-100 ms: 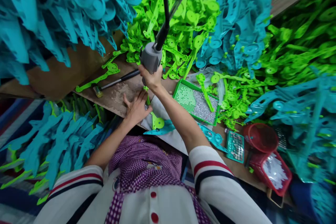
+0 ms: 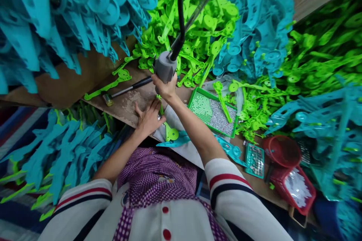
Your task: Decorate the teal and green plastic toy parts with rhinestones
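My right hand (image 2: 166, 89) is wrapped around a grey power screwdriver (image 2: 165, 67), which points down at the bench and has a black cord coming off its top. Its tip is hidden behind my hands. My left hand (image 2: 150, 118) lies flat on the bench just below, thumb spread, fingers stretched out against a bright green plastic lever piece (image 2: 171, 133). Part of that piece is covered by my fingers. Under its round end lies a blue plastic piece (image 2: 177, 140). A hammer (image 2: 131, 86) rests to the left of my hands.
Right of my forearm, a green basket (image 2: 236, 128) holds small metal parts, with a green lever across it. Further right are a teal tray (image 2: 261, 175) and red containers (image 2: 283, 150). Piles of green levers (image 2: 192, 15) and blue pieces (image 2: 93, 0) surround the bench (image 2: 121, 107).
The view has shifted slightly, so the bench and piles sit a little further right and lower. Both hands keep their places on the screwdriver and the green lever piece.
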The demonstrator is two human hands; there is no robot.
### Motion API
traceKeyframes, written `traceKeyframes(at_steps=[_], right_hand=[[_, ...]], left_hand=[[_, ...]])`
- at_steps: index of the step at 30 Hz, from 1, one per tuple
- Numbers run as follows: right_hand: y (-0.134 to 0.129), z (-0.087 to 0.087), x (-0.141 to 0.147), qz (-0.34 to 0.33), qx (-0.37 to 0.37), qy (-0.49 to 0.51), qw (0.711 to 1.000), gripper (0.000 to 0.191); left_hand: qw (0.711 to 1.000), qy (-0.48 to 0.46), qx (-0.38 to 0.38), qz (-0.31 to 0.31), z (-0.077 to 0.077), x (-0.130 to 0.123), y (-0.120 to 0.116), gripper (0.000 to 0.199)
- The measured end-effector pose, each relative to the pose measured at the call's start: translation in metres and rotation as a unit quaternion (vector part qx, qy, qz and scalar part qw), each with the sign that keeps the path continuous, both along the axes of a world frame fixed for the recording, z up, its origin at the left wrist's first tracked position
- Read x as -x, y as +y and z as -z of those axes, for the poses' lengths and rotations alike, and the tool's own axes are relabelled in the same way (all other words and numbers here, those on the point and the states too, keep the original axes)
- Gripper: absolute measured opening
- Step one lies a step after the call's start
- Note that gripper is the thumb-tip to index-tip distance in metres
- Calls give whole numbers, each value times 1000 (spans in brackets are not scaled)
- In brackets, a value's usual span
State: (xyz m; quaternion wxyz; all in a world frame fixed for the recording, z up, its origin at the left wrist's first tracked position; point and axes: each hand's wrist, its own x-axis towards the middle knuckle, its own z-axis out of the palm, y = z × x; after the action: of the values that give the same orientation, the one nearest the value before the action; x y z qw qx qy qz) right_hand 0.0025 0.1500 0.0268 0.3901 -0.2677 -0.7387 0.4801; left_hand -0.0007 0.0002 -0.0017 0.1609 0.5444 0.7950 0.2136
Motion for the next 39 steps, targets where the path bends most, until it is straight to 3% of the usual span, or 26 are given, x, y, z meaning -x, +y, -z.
traceKeyframes(at_steps=[3, 6, 11, 15, 19, 23, 29, 39], right_hand=[[0, -2, 5, 3, 4, 12, 1000, 50], [8, -11, -2, 61, 50, 56, 995, 52], [30, -31, -70, 192, 19, 124, 973, 58], [39, -30, -122, 247, 11, 137, 959, 51], [37, -26, -137, 232, 39, 176, 956, 51], [33, -30, -143, 219, 44, 169, 960, 55], [42, -24, -152, 205, 59, 128, 969, 54], [42, -14, -151, 204, 65, 117, 970, 48]], left_hand=[[1000, 2, -1, 1, 0, 1, 0, 57], [1000, 5, -6, 4, -2, 2, 0, 54], [1000, 9, -24, 5, -4, 5, 0, 54], [997, 8, -72, -8, 0, 4, -12, 53], [991, 6, -133, -6, 5, -12, -38, 39], [988, 13, -153, 23, 5, -33, -58, 37], [988, 17, -128, 89, -1, -38, -57, 28], [987, 57, -97, 112, -18, -47, -62, 30]])
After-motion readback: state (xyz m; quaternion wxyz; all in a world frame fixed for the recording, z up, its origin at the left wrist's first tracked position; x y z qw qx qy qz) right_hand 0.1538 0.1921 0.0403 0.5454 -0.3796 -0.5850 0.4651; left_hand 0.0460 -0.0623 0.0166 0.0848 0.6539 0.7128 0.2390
